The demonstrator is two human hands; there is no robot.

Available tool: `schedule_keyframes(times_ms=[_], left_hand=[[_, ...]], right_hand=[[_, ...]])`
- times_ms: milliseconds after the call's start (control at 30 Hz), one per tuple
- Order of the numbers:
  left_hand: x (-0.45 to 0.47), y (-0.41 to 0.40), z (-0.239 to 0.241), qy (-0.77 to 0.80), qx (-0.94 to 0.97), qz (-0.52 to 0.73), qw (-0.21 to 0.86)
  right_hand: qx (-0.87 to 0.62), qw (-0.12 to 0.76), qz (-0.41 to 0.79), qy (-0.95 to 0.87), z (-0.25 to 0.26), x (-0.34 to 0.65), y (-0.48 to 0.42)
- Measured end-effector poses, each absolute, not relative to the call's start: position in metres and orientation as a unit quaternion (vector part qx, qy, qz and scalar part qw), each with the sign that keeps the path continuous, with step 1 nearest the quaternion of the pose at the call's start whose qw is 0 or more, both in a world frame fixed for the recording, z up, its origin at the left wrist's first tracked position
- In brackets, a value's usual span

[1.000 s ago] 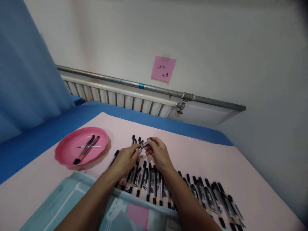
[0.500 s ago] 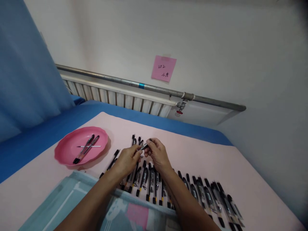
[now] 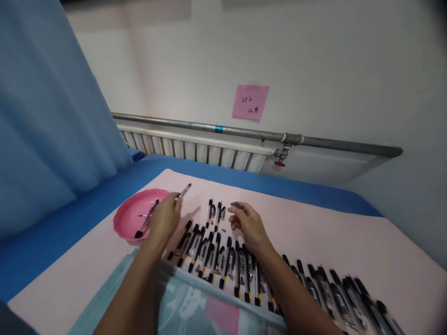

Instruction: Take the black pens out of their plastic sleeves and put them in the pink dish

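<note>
While the left hand pinches a pen near the dish, apparently the carrying step, the right hand curls loosely, its grip unclear; next likely calls for lowering the pen inside.

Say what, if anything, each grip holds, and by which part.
Left grip: slim, greyish plastic pen piece, by the end opposite its dark tip. Right grip: can't tell.

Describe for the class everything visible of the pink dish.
The pink dish is shallow with a wavy rim and looks like plastic. It rests upright on the pale pink sheet, towards the person's left. Black-ended pens and a thin stick lie inside. The left hand hides its right side; whether they touch is unclear.
</note>
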State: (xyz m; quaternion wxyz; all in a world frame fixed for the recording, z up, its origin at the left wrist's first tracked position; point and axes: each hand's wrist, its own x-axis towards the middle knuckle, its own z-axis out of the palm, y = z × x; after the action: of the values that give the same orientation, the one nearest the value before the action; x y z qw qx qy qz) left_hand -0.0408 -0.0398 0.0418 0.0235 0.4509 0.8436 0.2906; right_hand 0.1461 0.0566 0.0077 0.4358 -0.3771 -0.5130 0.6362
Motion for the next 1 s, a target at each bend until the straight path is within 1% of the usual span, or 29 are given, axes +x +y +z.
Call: schedule_keyframes(times_ms=[33, 100, 233, 367, 433, 500, 567, 733, 867, 1000], left_hand=[[-0.051, -0.043, 0.042, 0.866, 0.43, 0.257, 0.008], [-0.069, -0.05, 0.04, 0.904, 0.387, 0.181, 0.016], [-0.082, -0.054, 0.029, 0.925, 0.357, 0.125, 0.038], [-0.073, -0.047, 0.025, 0.936, 0.343, 0.082, 0.016], [-0.063, -0.041, 0.026, 0.924, 0.372, 0.091, -0.019], [-0.05, -0.036, 0.027, 0.896, 0.425, 0.117, -0.052], [-0.035, -0.031, 0.025, 0.857, 0.487, 0.156, -0.06], [-0.001, -0.023, 0.017, 0.791, 0.574, 0.21, -0.01], [0.011, -0.021, 0.014, 0.778, 0.593, 0.205, 0.023], [0.012, -0.021, 0.012, 0.778, 0.594, 0.204, 0.028]], right_hand=[[-0.381, 0.434, 0.627, -0.523, 0.006, 0.148, 0.058], [-0.388, 0.432, 0.605, -0.545, 0.003, 0.151, 0.062], [-0.414, 0.425, 0.532, -0.604, -0.006, 0.156, 0.067], [-0.409, 0.417, 0.371, -0.722, -0.013, 0.16, 0.071], [-0.399, 0.395, 0.318, -0.764, -0.016, 0.161, 0.071], [-0.387, 0.376, 0.305, -0.785, -0.018, 0.161, 0.07], [-0.362, 0.349, 0.272, -0.821, -0.021, 0.159, 0.067], [-0.298, 0.279, 0.131, -0.904, -0.027, 0.15, 0.064], [-0.299, 0.244, 0.083, -0.919, -0.03, 0.143, 0.066], [-0.307, 0.206, 0.051, -0.928, -0.027, 0.14, 0.066]])
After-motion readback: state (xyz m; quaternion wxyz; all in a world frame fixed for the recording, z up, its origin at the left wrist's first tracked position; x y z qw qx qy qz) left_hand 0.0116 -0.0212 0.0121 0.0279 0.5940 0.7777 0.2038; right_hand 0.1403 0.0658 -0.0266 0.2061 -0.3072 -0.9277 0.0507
